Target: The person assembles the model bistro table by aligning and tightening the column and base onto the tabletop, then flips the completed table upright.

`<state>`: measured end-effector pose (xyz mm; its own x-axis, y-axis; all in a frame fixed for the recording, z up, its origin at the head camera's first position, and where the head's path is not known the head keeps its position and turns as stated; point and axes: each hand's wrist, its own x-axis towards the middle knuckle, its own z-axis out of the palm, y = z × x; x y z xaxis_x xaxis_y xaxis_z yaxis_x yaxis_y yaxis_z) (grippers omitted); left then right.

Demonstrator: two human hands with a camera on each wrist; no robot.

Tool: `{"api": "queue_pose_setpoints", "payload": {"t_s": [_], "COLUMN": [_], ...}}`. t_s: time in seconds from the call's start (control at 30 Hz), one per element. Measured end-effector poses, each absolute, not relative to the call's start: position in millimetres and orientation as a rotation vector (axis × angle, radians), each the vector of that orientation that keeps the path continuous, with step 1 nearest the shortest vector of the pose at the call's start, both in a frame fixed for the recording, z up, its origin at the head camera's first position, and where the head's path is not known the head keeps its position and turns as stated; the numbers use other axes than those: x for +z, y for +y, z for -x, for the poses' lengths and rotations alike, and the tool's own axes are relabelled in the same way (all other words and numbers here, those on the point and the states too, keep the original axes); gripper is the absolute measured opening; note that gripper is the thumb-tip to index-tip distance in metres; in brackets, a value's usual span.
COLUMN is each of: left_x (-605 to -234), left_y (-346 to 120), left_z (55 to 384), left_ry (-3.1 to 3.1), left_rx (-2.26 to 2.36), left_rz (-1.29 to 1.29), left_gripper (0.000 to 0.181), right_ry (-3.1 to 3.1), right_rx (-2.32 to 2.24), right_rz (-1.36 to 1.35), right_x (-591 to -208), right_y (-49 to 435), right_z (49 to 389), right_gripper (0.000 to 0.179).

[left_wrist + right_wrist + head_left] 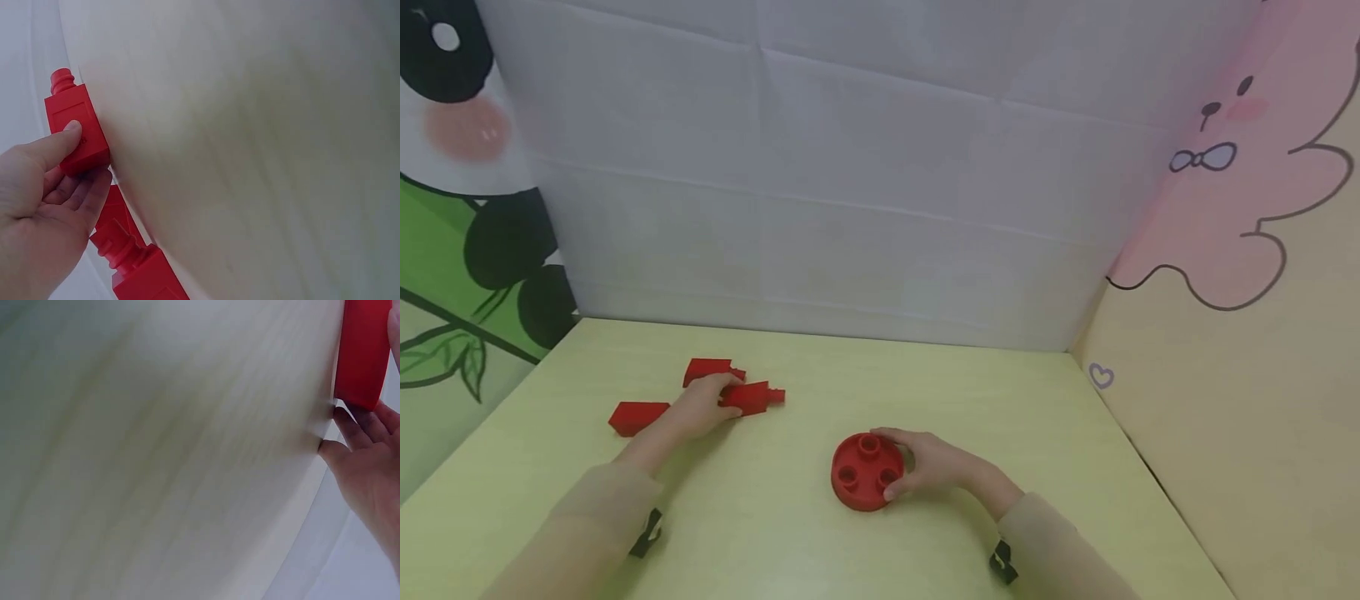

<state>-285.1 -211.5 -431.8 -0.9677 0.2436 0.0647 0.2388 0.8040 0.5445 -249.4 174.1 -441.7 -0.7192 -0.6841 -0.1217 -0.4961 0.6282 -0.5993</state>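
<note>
My left hand [700, 406] holds a red square-sided bottle [747, 398] lying on its side, its narrow neck pointing right. In the left wrist view, the thumb presses one flat face of that bottle [94, 134] and the fingers curl beneath; the neck is threaded. Two more red bottles lie close to this hand, one [703, 369] behind it and another [637, 417] to its left, partly covered by the forearm. Right of centre, my right hand [938, 462] grips the right rim of a round red holder [865, 467] with three raised ring sockets, thumb in front and fingers behind.
The pale yellow tabletop [760, 517] runs back to a white sheet [850, 183]. A panel with a panda drawing [475, 175] stands at the left, and one with a pink bear [1247, 192] at the right. Dark straps [1002, 562] hang at both cuffs.
</note>
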Motion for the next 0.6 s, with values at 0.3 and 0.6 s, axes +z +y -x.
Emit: {"api": "queue_pose_setpoints", "payload": {"t_s": [0.3,0.6], "left_x": [-425.1,-403.5], "left_y": [-212.7,-205.9], "left_z": [281.5,265.9], "left_ry": [2.952,3.013], "left_rx": [0.921,0.947], "left_rz": [-0.408,-0.465], "left_gripper": [0.049,0.051], "right_ry": [2.527,2.520], "right_rx": [-0.753,-0.744], "right_rz": [0.961,0.917], "right_x": [-437.7,-435.1], "right_y": [171.4,171.2], "right_z": [249.2,252.0], "right_gripper": [0.089,0.090]}}
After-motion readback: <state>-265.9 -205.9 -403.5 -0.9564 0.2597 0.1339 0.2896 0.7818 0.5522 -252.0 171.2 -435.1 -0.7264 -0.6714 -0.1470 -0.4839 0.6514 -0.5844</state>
